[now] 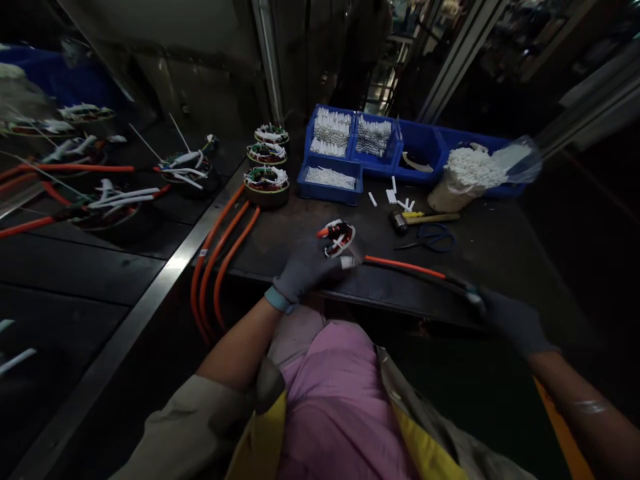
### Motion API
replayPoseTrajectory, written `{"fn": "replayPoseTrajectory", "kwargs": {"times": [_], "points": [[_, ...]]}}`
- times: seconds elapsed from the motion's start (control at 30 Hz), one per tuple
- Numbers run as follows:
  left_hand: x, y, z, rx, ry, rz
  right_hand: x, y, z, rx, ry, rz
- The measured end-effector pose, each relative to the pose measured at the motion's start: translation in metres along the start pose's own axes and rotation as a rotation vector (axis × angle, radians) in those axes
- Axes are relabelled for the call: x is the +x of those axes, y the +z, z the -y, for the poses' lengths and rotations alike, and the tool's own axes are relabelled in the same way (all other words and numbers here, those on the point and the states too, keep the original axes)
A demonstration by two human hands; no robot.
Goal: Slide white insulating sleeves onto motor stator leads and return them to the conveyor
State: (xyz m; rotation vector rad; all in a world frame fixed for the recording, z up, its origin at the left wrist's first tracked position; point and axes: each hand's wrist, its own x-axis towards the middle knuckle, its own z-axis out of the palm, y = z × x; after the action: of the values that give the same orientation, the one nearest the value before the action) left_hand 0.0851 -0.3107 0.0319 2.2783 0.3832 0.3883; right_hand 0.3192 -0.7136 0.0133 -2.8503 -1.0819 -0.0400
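Note:
My left hand point(309, 268), in a grey glove, is closed against the near side of a small ring-shaped motor stator point(339, 239) at the bench's front edge. Red and black wiring with white ties shows on the stator's top; its lower part is hidden or blurred. An orange cable point(405, 265) runs rightward from beside the stator and turns black further along. My right hand point(513, 321), also gloved, is closed on the cable's far end beyond the bench edge. Motion blur hides the details of that end.
Blue bins point(375, 143) of white tubes line the back. A bag of white pieces point(470, 170), a hammer point(400, 223) and blue-handled scissors point(435, 238) lie right. Several wired stators point(267, 187) stand left, orange cables hanging over the edge. A metal rail point(175, 263) borders the conveyor.

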Motion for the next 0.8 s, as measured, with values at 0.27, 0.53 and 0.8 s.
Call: {"fn": "replayPoseTrajectory", "kwargs": {"times": [0.27, 0.53, 0.8], "points": [[0.017, -0.003, -0.005, 0.011, -0.157, -0.027, 0.085, 0.026, 0.236, 0.094, -0.327, 0.142], [0.005, -0.014, 0.012, -0.107, -0.005, 0.118, 0.068, 0.031, 0.154, -0.09, -0.285, 0.246], [0.042, 0.051, -0.006, 0.36, 0.579, 0.142, 0.069, 0.036, 0.074, -0.005, -0.027, -0.082]]}}
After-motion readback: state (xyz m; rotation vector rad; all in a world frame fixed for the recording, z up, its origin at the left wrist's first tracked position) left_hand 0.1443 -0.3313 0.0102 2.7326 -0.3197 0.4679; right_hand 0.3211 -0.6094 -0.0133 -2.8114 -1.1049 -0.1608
